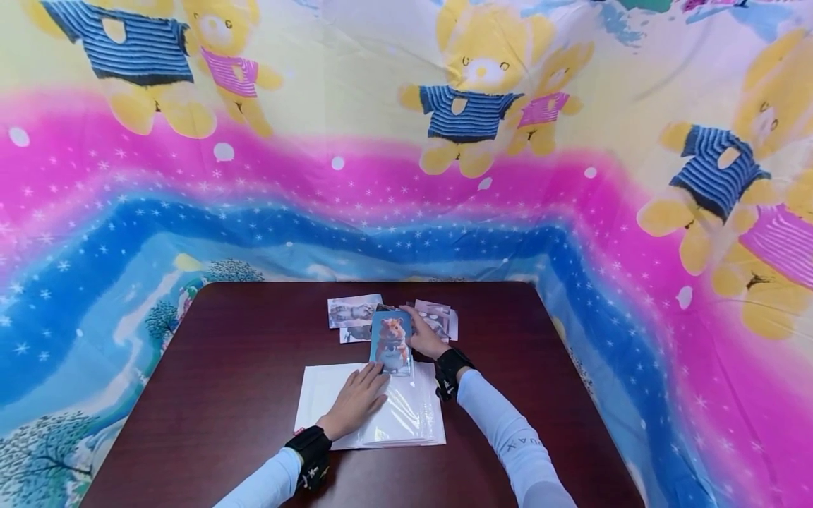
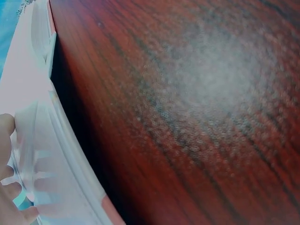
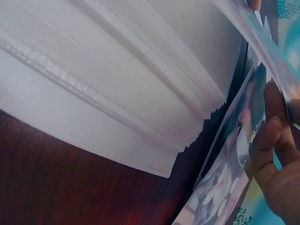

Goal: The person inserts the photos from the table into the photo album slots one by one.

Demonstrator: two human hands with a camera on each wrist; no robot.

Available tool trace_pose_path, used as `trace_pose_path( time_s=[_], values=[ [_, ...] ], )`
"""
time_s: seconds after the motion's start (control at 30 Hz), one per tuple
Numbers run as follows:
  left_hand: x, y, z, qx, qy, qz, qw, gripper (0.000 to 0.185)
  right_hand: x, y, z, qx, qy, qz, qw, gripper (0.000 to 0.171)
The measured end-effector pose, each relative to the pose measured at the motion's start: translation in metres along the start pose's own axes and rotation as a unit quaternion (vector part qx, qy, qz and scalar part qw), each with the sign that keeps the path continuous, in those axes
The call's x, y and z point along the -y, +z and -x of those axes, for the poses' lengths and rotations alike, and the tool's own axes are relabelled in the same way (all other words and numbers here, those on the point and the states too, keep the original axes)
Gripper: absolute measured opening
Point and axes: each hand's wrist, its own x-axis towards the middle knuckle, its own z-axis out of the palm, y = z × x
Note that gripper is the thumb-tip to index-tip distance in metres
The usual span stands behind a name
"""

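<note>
A photo card of a hamster on a blue ground (image 1: 394,342) stands over the top edge of a white photo album (image 1: 406,416) with glossy clear sleeves. My right hand (image 1: 427,337) holds the card by its upper right side; in the right wrist view the curled fingers (image 3: 269,136) grip the card (image 3: 255,35). My left hand (image 1: 357,401) lies on the album page, fingers extended, their tips by the card's lower left corner. In the left wrist view only part of that hand (image 2: 7,159) shows beside the pages.
Behind the album lie loose photo cards, some to the left (image 1: 351,312) and others to the right (image 1: 438,317), partly behind my right hand. The dark wooden table (image 1: 241,381) meets a printed bear curtain (image 1: 381,240) at its back and sides.
</note>
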Motion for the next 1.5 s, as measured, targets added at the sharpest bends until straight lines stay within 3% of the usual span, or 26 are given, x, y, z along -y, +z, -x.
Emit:
trace_pose_path(
  time_s=[0.2,0.43,0.57,0.73,1.03,1.3,1.5],
  values=[
    [-0.001,0.001,0.001,-0.003,-0.001,0.015,0.9999,0.045,-0.002,0.002,-0.001,-0.003,-0.011,0.01,1.0,0.053],
    [-0.001,0.003,0.002,-0.01,-0.005,0.026,0.9996,0.044,0.004,0.003,0.005,0.019,-0.004,-0.017,1.0,0.05],
    [-0.002,0.001,0.002,-0.018,-0.004,0.034,0.9992,0.045,0.017,0.002,0.014,0.042,-0.027,-0.041,0.998,0.048],
    [-0.003,-0.002,0.002,-0.019,-0.006,0.036,0.9992,0.046,0.02,0.004,0.021,0.04,-0.055,-0.03,0.997,0.045],
    [-0.003,0.001,0.001,-0.005,-0.015,0.02,0.9997,0.047,-0.007,0.005,0.017,0.073,0.011,-0.051,0.996,0.047],
    [-0.002,0.004,0.001,0.002,-0.02,0.029,0.9994,0.047,-0.011,0.005,0.019,0.103,0.059,-0.06,0.991,0.071],
    [-0.001,0.004,0.002,-0.011,-0.014,0.033,0.9993,0.047,-0.008,0.002,0.021,0.124,0.07,-0.08,0.987,0.077]
  ],
)
